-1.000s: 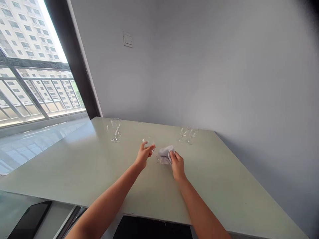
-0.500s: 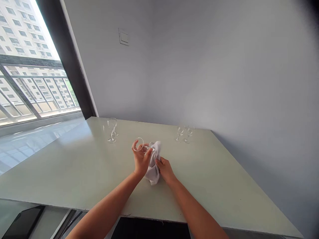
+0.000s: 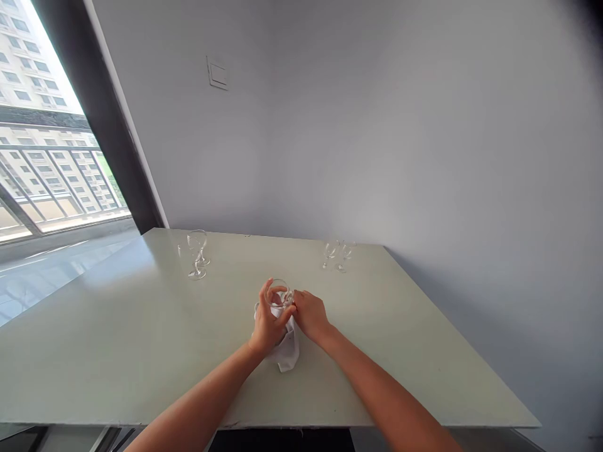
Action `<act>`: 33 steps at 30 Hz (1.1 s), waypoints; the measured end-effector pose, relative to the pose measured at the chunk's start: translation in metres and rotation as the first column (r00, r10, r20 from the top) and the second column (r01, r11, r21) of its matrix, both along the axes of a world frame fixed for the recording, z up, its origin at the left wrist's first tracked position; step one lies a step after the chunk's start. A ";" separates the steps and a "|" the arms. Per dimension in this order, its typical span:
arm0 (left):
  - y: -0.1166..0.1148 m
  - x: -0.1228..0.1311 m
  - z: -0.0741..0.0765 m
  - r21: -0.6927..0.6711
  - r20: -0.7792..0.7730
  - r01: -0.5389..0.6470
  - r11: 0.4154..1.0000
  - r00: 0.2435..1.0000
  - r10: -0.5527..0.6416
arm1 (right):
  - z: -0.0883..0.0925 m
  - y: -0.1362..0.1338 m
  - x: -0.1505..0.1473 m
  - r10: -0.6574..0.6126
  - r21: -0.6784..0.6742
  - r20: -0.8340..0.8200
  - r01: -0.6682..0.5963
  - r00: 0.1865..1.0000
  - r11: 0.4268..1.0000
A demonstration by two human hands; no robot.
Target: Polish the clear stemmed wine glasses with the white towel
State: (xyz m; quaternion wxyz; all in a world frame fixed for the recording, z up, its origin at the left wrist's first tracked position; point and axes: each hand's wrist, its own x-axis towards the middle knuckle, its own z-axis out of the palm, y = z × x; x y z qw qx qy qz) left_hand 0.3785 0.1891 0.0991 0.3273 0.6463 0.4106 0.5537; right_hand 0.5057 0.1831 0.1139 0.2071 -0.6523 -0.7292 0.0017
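A clear wine glass (image 3: 279, 293) is held just above the table with its round rim toward me. My left hand (image 3: 267, 326) curls round its bowl, with thumb and fingers closed on it. A white cloth (image 3: 288, 353) hangs below the left palm, bunched partly behind that hand. My right hand (image 3: 311, 316) is closed at the right side of the glass, near its stem. Its fingertips are mostly hidden, so their exact hold is hard to see.
Stemmed glasses (image 3: 196, 254) stand toward the back left of the pale table (image 3: 141, 351). More small stemmed glasses (image 3: 343, 256) stand at the back right. Grey walls (image 3: 377, 125) border the far and right edges. A window (image 3: 51, 176) is on the left.
The glass has turned and shifted slightly right and nearer to me. My right hand has moved from the cloth up to the glass, and the cloth now hangs beneath my left hand.
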 end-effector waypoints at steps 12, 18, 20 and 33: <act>0.032 0.000 -0.032 -0.305 -0.104 0.075 0.949 0.988 -0.111 | -0.032 0.042 0.190 -0.621 -0.154 -0.089 0.605 0.779 0.781; 0.034 0.000 -0.032 -0.285 -0.074 0.057 0.957 0.994 -0.082 | -0.040 0.075 0.221 -0.699 -0.277 -0.138 0.650 0.702 0.707; 0.034 0.000 -0.032 -0.289 -0.077 0.066 0.955 0.993 -0.091 | -0.042 0.084 0.223 -0.714 -0.299 -0.157 0.656 0.683 0.693; 0.020 -0.001 -0.011 -0.212 -0.063 -0.001 0.977 0.998 -0.012 | -0.044 0.058 0.215 -0.669 -0.288 -0.370 0.605 0.645 0.742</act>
